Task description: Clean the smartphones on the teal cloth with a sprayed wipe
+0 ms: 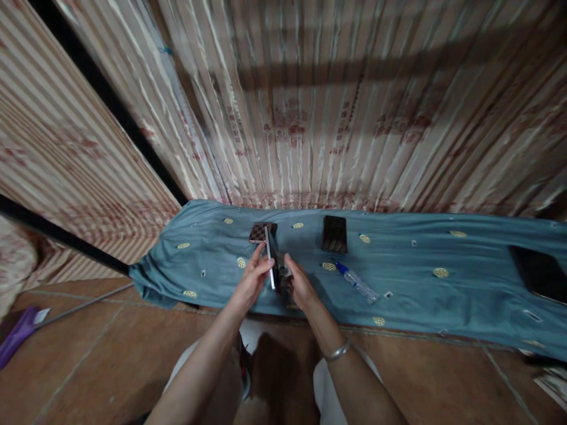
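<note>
My left hand (254, 282) is closed on a thin flat phone (270, 262), stood on edge so that its pale rim faces me and its dark side faces right. Just to the right of it, my right hand (301, 284) is curled, thumb up, close to the phone's dark side. Something dark and partly shiny shows at its fingers, too small and shadowed to name. Behind the phone lies a brown checkered flat case (258, 232), partly covered by it. A clear bottle with a blue cap (358, 283) lies on its side to the right of my right hand.
A black rectangular case or wallet (335, 234) and a large dark tablet (538, 271) lie on the blue patterned cloth (420, 248). Striped curtains (310, 118) hang behind it. Black poles (110, 106) stand at left, and a purple-ended tool (20, 336) lies on the tiled floor.
</note>
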The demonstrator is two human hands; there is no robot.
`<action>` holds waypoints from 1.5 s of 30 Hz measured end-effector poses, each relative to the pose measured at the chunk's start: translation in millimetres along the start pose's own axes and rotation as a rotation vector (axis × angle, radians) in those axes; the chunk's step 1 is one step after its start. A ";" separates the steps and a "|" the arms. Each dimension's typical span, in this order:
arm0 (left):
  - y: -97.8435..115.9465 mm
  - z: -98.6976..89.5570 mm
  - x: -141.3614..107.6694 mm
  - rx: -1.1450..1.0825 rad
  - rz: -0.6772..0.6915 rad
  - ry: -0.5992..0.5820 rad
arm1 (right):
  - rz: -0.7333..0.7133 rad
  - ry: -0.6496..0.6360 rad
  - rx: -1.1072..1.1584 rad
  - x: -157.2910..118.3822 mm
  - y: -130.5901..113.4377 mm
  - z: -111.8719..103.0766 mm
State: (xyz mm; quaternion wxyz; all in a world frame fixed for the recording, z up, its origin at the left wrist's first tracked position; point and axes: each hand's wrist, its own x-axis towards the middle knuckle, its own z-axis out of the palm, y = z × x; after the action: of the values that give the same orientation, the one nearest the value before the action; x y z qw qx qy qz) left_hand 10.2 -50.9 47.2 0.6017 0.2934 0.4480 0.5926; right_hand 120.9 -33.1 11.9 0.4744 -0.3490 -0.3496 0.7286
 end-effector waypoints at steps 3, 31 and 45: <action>6.9 2.7 8.4 -0.042 -0.025 -0.041 | 0.027 -0.010 0.081 3.5 -3.8 0.3; -1.1 0.0 44.1 -0.289 -0.110 0.092 | -0.356 0.146 -0.659 -29.5 9.0 -9.1; -11.3 -9.2 43.4 -0.116 0.036 0.118 | -0.607 0.237 -0.965 -24.2 10.1 7.2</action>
State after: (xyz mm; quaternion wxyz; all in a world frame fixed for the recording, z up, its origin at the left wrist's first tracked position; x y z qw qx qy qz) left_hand 2.7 -11.6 25.0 0.5794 0.2309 0.4423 0.6445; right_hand 117.7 -60.1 11.4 0.4852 -0.4891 -0.6710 0.2741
